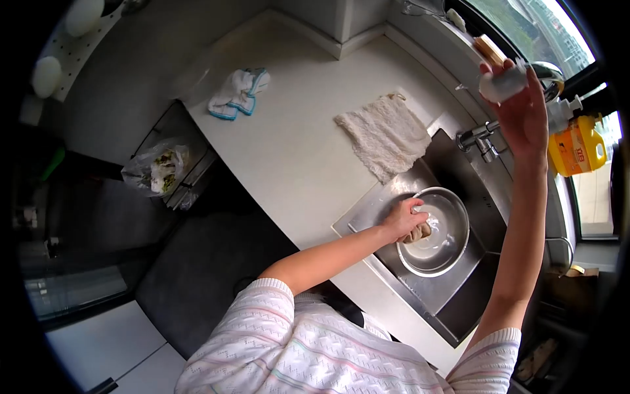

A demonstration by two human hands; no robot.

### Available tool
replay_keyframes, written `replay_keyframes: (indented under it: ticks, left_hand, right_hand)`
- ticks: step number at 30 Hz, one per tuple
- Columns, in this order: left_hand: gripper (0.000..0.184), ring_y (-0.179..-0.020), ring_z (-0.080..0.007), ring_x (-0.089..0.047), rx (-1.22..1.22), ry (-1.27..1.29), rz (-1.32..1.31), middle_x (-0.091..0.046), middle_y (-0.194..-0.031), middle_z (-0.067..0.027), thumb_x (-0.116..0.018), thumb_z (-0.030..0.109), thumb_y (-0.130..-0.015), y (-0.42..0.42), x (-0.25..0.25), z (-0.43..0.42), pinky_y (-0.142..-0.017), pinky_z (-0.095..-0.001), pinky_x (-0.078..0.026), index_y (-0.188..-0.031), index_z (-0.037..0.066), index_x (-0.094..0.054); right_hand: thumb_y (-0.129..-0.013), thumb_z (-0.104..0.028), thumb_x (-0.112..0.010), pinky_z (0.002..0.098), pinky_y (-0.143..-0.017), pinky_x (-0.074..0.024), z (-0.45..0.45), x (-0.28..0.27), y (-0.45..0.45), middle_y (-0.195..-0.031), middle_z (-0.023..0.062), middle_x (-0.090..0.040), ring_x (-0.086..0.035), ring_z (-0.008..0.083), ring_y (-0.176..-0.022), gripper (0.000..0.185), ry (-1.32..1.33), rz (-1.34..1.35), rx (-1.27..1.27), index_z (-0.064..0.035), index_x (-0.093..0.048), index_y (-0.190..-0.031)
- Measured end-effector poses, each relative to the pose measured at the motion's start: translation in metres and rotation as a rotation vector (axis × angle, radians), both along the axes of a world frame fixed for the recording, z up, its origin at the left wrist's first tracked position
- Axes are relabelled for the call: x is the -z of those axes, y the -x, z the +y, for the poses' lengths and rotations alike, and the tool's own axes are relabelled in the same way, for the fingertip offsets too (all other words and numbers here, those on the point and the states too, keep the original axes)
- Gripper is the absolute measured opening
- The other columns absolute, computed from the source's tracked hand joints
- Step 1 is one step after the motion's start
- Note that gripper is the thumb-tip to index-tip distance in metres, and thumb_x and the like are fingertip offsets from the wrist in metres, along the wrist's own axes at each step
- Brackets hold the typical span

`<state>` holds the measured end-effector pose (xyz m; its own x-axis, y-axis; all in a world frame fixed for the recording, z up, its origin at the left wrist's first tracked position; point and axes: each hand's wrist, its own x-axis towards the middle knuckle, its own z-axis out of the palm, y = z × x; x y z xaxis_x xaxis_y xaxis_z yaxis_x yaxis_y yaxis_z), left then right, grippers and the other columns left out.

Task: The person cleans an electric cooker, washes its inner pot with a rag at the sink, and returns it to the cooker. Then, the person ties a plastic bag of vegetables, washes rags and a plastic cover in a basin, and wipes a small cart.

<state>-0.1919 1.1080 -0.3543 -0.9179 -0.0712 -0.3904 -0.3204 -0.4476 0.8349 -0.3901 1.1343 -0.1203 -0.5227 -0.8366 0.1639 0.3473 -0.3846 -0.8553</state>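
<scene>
My left hand (401, 222) is closed over the left rim of a round stainless steel bowl (453, 259) in the sink. A crumpled tan cloth (418, 232) is bunched under its fingers, over some white suds in the bowl. My right hand (523, 118) is raised beside the window, its fingers wrapped around a small translucent white bottle (504, 84). The bottle lies tilted near the sill, above the faucet (478, 135). The sink (420, 285) is steel, with its basin partly in shadow.
A beige textured towel (387, 134) lies on the counter (295, 151) beside the sink. Farther left is a white cloth with blue edging (240, 94). A yellow detergent jug (577, 148) stands by the window. A plastic bag of scraps (161, 171) hangs off the counter's left edge.
</scene>
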Motion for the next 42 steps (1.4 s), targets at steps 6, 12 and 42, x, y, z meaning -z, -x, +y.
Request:
replay_keyframes:
  ticks: [6,12,42]
  left_hand:
    - [0.077,-0.113,-0.0277,-0.046,0.350,0.354,0.288,-0.047,-0.121,-0.0194,-0.068,0.033,-0.074,0.011,-0.019,0.016,-0.096,-0.0340,-0.036,-0.131,-0.003,-0.031]
    - [0.046,-0.117,-0.0277,-0.042,-0.216,1.352,0.541,-0.047,-0.123,-0.0146,-0.066,-0.001,-0.068,0.003,-0.065,-0.177,-0.099,-0.0344,-0.033,-0.113,0.003,-0.053]
    - [0.040,-0.120,-0.0321,-0.034,-0.229,1.910,0.295,-0.049,-0.121,-0.0132,-0.059,0.041,-0.076,0.089,0.009,-0.122,-0.095,-0.0501,-0.024,-0.109,0.018,-0.060]
  right_hand:
    - [-0.092,-0.044,-0.040,0.0427,-0.089,-0.0385,0.126,-0.005,-0.034,-0.087,0.0093,-0.051,-0.047,0.0254,-0.097,0.049,0.045,0.046,-0.033,-0.0004,-0.046,-0.115]
    - [-0.091,-0.048,-0.038,0.0454,-0.091,-0.0402,0.222,0.008,-0.024,-0.118,0.0125,-0.053,-0.043,0.0281,-0.116,0.055,-0.033,0.000,0.475,-0.0033,-0.046,-0.123]
    - [-0.076,-0.022,-0.059,0.0380,-0.085,-0.0440,0.209,0.327,-0.164,-0.105,0.0192,-0.058,-0.056,0.0336,-0.098,0.033,-1.482,0.366,0.429,-0.0055,-0.061,-0.105]
